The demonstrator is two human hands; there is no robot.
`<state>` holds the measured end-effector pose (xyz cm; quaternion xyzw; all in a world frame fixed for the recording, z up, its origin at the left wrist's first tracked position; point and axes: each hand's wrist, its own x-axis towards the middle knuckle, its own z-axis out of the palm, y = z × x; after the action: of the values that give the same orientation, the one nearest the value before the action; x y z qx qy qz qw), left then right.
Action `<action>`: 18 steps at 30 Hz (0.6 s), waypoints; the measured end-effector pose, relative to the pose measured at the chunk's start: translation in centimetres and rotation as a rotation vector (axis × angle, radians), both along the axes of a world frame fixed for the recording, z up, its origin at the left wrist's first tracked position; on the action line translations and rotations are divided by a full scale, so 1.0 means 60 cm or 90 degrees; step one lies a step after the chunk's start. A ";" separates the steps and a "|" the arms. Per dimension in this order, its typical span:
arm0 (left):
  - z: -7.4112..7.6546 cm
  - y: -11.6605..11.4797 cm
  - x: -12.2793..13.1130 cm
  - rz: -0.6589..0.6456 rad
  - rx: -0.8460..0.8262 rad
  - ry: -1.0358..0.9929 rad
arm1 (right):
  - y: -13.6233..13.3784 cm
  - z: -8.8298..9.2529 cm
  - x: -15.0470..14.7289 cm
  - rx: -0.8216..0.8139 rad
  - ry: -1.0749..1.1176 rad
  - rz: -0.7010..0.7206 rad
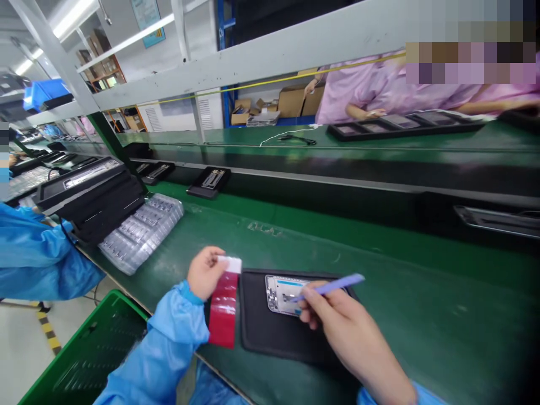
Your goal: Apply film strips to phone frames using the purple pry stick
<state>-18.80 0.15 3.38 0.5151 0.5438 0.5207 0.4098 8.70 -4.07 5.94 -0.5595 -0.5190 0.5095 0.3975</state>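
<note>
Between the thumb and fingers of my left hand [206,272] is the white end of a glossy red film strip [223,316], which lies down toward the bench's front edge. My right hand [333,312] pinches a slim purple stick-like tool [340,284]; I cannot tell its exact kind. The tool's tip points down at an opened phone frame [274,286], silver with blue strips inside. My right fingers cover part of that frame. It lies on a black padded mat [270,334], just right of the red strip.
Left on the green bench [405,326] lies a clear plastic tray of parts [143,230], beside black cases. Phone parts in black holders [210,181] stand farther back. A green crate [90,360] sits below the edge. A co-worker's blue sleeve [37,253] is at left; people in pink work opposite.
</note>
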 end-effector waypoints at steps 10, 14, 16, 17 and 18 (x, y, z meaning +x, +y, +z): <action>-0.056 0.054 -0.106 0.187 0.018 0.048 | 0.045 -0.032 -0.033 0.018 -0.210 0.081; -0.063 0.054 -0.105 0.184 0.017 0.059 | 0.045 -0.032 -0.033 0.017 -0.249 0.079; -0.064 0.054 -0.108 0.184 0.018 0.066 | 0.046 -0.034 -0.034 0.015 -0.261 0.072; -0.064 0.053 -0.109 0.184 0.019 0.070 | 0.046 -0.035 -0.034 0.016 -0.267 0.070; -0.065 0.053 -0.109 0.185 0.020 0.073 | 0.046 -0.035 -0.034 0.017 -0.271 0.068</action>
<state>-25.36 3.33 -0.49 0.4662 0.6272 0.5525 0.2901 6.64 -1.31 3.81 -0.6210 -0.6268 0.3934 0.2582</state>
